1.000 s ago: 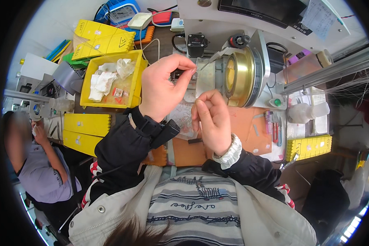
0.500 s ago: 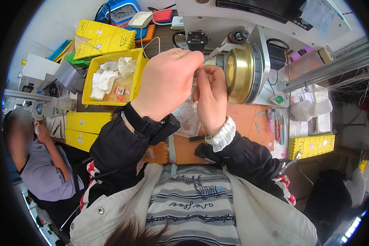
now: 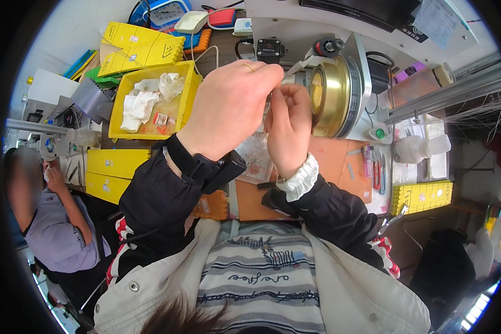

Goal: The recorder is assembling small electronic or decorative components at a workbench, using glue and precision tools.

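Observation:
My left hand (image 3: pixel 228 106) is raised over the bench with its fingers pinched together, their tips turned away from view. Close against it, my right hand (image 3: pixel 288 125) also pinches with thumb and forefinger. Whatever sits between the fingertips is too small or too hidden to make out. Just right of my right hand stands a brass-coloured drum (image 3: pixel 331 99) mounted on a metal plate (image 3: pixel 363 83). A thin metal arm (image 3: pixel 301 67) reaches toward my fingertips from a black-and-red knob (image 3: pixel 328 47). Below my hands lies a clear plastic tray (image 3: pixel 256 161) with small bits in it, partly covered.
A yellow bin (image 3: pixel 117 114) with crumpled tissues stands at left, near yellow boards (image 3: pixel 142 47). Pliers and other hand tools (image 3: pixel 377 170) lie on the orange mat (image 3: pixel 331 161) at right, beside a plastic bottle (image 3: pixel 414 150). A co-worker (image 3: pixel 61 222) sits at far left.
Both hands stay pinched together near the drum, with only a slight shift. The whole view has moved a little, so the bench things sit slightly differently in it.

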`<state>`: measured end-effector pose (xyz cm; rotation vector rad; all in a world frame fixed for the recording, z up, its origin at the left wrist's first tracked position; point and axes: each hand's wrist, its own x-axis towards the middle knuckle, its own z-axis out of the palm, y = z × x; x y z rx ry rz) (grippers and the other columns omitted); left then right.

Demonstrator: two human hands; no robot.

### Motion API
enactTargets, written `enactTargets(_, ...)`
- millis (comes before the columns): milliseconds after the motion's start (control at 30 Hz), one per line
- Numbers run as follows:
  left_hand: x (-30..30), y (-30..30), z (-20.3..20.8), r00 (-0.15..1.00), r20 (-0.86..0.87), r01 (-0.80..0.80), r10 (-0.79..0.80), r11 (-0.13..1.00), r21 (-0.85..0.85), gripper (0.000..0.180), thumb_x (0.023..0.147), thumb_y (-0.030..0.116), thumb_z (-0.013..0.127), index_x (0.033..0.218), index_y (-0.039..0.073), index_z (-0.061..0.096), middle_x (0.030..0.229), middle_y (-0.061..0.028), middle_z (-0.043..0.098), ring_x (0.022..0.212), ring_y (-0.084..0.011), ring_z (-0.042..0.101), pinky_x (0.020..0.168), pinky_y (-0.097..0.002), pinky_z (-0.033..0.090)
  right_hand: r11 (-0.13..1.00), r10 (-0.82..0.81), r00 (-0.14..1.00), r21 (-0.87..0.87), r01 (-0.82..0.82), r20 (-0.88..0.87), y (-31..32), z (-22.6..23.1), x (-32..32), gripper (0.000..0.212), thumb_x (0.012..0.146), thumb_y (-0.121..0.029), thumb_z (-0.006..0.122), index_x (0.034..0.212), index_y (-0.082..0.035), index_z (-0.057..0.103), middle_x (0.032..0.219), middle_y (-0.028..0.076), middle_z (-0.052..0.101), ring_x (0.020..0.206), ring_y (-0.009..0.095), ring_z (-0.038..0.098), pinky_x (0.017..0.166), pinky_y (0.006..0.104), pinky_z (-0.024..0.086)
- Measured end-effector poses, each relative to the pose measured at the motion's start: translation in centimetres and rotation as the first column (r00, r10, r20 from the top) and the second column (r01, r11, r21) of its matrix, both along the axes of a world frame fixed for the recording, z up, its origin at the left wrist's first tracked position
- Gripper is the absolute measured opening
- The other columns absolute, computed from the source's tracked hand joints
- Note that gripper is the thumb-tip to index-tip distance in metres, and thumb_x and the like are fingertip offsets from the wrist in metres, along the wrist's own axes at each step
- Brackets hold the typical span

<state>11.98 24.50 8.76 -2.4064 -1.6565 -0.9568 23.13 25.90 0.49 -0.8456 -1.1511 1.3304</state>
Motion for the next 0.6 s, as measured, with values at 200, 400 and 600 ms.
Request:
enactTargets(200,0.0,0.0,0.0,1.0,-0.006,0.007,-0.007,1.0,0.014,0.008,0.079,0.0,0.06,0.084,0.005,0.057,0.08,-0.0097,0.061,0.08,-0.0312,0.061,0.065,-0.0393,0.047,0.998,0.018,1.0,-0.062,-0.019,-0.022,0.1,0.1,0.0,0.008,0.098,-0.006,0.055,0.099,0.0,0.05,0.082,0.004,0.056,0.069,0.008,0.052,0.059,0.0237,0.043)
enactTargets(400,-0.4,-0.2,-0.7,1.0,0.021,0.003,-0.003,1.0,-0.008,0.009,0.08,0.0,0.061,0.087,0.006,0.059,0.08,-0.0098,0.062,0.079,-0.0315,0.061,0.065,-0.0389,0.048,0.999,-0.038,0.999,-0.017,0.038,-0.001,0.0,0.7,-0.3,0.008,0.099,-0.009,0.051,0.097,-0.002,0.05,0.073,-0.001,0.052,0.056,0.003,0.043,0.048,0.0202,0.034)
enactTargets(600,-0.5,-2.2,-3.9,0.938,0.336,-0.091,0.089,0.996,-0.009,0.051,0.079,-0.004,0.064,0.129,0.0,0.054,0.129,-0.0161,0.059,0.12,-0.0302,0.057,0.102,-0.0355,0.042,0.998,-0.059,0.996,-0.019,0.06,0.071,0.3,0.9,0.0,0.008,0.093,-0.004,0.057,0.092,-0.001,0.05,0.079,0.003,0.054,0.065,0.007,0.051,0.056,0.0224,0.043)
